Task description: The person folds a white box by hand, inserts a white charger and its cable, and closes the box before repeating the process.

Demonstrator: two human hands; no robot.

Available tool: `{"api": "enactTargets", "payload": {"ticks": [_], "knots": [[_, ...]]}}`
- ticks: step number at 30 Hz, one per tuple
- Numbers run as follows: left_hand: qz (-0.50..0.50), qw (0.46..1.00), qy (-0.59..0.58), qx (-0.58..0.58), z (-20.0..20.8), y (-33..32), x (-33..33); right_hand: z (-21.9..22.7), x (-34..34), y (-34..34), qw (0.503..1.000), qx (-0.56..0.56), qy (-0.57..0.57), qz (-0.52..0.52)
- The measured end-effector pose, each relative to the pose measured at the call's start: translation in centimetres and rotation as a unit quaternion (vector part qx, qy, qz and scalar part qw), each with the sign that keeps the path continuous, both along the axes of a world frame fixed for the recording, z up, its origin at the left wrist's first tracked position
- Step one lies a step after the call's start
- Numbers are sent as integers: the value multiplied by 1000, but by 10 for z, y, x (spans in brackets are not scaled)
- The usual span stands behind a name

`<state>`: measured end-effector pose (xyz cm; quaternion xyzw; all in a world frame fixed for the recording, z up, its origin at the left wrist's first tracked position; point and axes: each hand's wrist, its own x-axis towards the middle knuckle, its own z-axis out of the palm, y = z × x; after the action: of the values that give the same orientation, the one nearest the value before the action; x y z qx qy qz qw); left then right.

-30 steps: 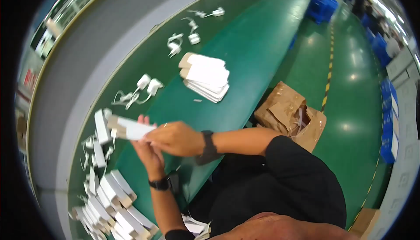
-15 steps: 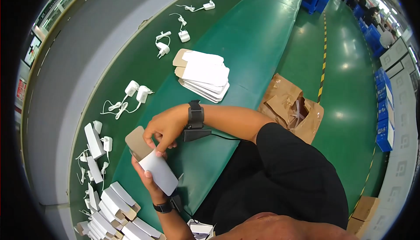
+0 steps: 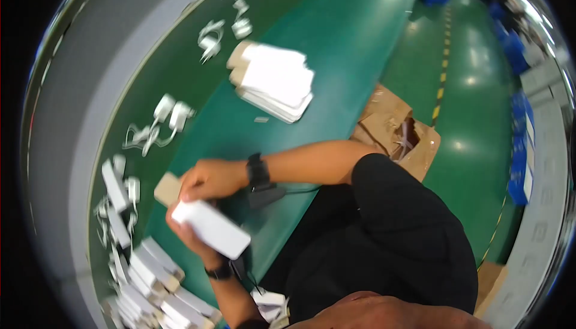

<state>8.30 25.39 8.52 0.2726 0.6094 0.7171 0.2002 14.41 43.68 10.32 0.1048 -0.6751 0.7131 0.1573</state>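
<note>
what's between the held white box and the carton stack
Head view: the right hand and its black wristband, then green tabletop with a small pale strip.

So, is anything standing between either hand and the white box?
Nothing visible: the left hand already holds the white box, and the right hand is right at its end by the tan flap. Blur hides the right fingertips' exact contact.

Curled right hand (image 3: 211, 177) close beside the left hand (image 3: 195, 244), right forearm (image 3: 303, 160) crosswise, left forearm (image 3: 233, 296) aslant
</note>
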Motion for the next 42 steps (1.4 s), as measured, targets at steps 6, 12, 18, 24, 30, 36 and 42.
{"api": "enactTargets", "payload": {"ticks": [6, 12, 18, 24, 30, 36, 42], "knots": [[1, 998, -1, 56, -13, 23, 11, 29, 35, 31, 974, 209, -21, -83], [-86, 965, -204, 142, 17, 39, 39, 24, 58, 41, 976, 182, 10, -117], [-69, 995, 72, -5, 21, 19, 42, 18, 50, 44, 988, 147, 8, -52], [-135, 987, 81, -40, 31, 24, 42, 25, 56, 52, 989, 125, -35, -76], [-80, 983, 162, -33, 24, 25, 37, 25, 47, 52, 995, 67, -63, -42], [-98, 992, 79, 16, 11, 31, 35, 22, 48, 48, 999, 21, -41, -20], [-81, 995, 60, 6, 13, 34, 45, 20, 56, 43, 993, -16, -95, -75]]}}
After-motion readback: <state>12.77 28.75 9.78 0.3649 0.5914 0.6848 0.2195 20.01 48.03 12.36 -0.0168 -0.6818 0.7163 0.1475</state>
